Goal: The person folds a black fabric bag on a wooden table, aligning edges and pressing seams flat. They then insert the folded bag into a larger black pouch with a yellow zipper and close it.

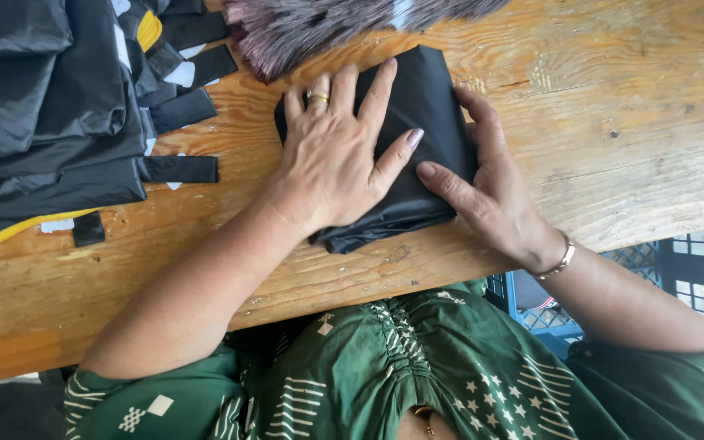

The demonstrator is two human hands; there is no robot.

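A folded black fabric bundle (425, 106) lies on the wooden table (613, 122), near its front edge. My left hand (332, 159) lies flat on top of the bundle, fingers spread, a gold ring on one finger. My right hand (482, 183) presses against the bundle's right side, thumb on the fabric and fingers wrapped round its far edge. A bracelet sits on my right wrist. Neither hand lifts the bundle; both press it to the table.
A pile of black fabric pieces with straps and yellow trim (59, 114) covers the table's left part. A dark furry piece (319, 24) lies at the top edge. Blue and black plastic crates (694, 269) stand on the floor at the right.
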